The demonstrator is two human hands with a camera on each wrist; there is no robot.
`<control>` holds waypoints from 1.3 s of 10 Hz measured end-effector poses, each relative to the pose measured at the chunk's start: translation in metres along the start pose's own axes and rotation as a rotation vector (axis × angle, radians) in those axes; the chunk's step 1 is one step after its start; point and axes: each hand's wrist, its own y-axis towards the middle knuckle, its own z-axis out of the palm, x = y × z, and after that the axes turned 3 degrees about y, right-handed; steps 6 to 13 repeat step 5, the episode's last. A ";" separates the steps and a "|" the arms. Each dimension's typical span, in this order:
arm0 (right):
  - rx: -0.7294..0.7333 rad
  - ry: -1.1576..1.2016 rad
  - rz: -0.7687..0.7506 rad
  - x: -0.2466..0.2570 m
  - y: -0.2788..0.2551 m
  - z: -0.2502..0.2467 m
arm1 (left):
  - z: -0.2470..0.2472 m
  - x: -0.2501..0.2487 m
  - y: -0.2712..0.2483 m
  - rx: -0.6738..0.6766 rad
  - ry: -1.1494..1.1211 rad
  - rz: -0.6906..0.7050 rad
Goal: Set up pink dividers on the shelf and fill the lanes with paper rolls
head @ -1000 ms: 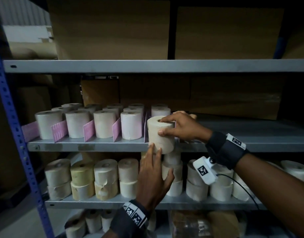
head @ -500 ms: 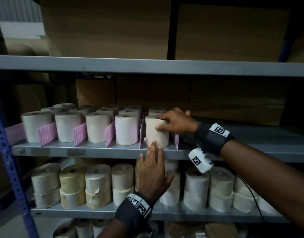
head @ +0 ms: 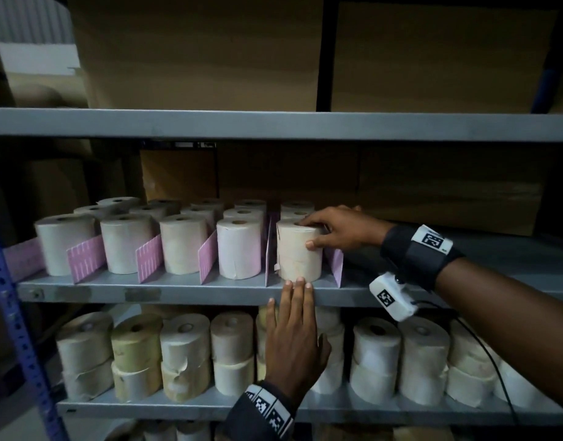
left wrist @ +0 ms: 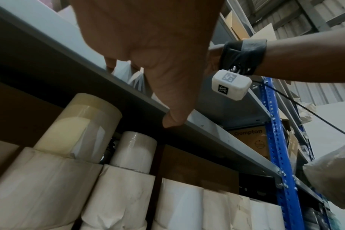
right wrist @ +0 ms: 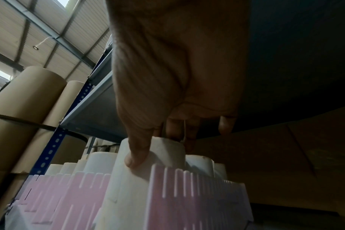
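While four lanes to the left stand full between ribbed pink plastic dividers (head: 149, 258), the left hand (head: 294, 340) lies flat-fingered on the grey metal shelf (head: 178, 289) edge; the right hand (head: 339, 229) grips the cream paper roll (head: 299, 254) seated in the fifth lane's front. Letting go likely comes next.

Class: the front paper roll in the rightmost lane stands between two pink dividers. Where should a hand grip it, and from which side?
Grip the front paper roll round its upper part, from above and the front. It stands upright, and pink dividers flank its sides, so only top and front are free, as the right hand holds it.
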 end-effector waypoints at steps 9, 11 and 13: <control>-0.034 -0.029 0.084 0.010 -0.019 0.005 | -0.012 0.018 0.014 0.252 -0.085 0.064; -0.034 -0.029 0.084 0.010 -0.019 0.005 | -0.012 0.018 0.014 0.252 -0.085 0.064; -0.034 -0.029 0.084 0.010 -0.019 0.005 | -0.012 0.018 0.014 0.252 -0.085 0.064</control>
